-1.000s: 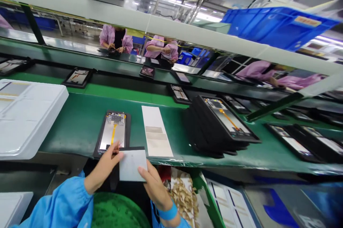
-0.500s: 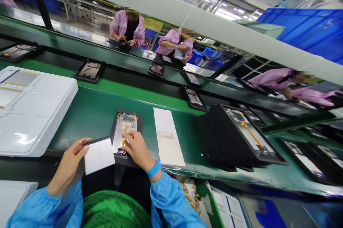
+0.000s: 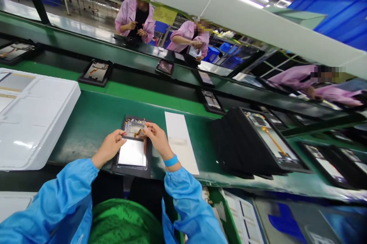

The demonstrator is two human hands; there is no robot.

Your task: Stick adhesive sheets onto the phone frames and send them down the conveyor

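Note:
An open tablet housing (image 3: 149, 156) with a circuit board (image 3: 132, 125) at its far end lies on the green bench before me. A flat, shiny silver-white battery pack (image 3: 131, 153) rests in its near part. My left hand (image 3: 110, 145) is closed, its fingertips pinching the pack's far left corner beside a small bit of red. Over the board's near edge, my right hand (image 3: 157, 138) is closed in a pinch on an orange ribbon cable (image 3: 139, 133), which is bent up. Its exact fingertip contact is partly hidden.
White plastic trays (image 3: 48, 110) stand at left. A white sheet (image 3: 180, 143) lies right of the housing, then a stack of black holders (image 3: 235, 143) with an open tablet (image 3: 269, 137) on top. Tablets travel on the green line (image 3: 129, 97) behind. Co-workers in pink sit beyond.
My left hand has moved right and brought the battery pack down into the housing. My right hand has shifted away from me along the housing, and the ribbon cable is now lifted and bent.

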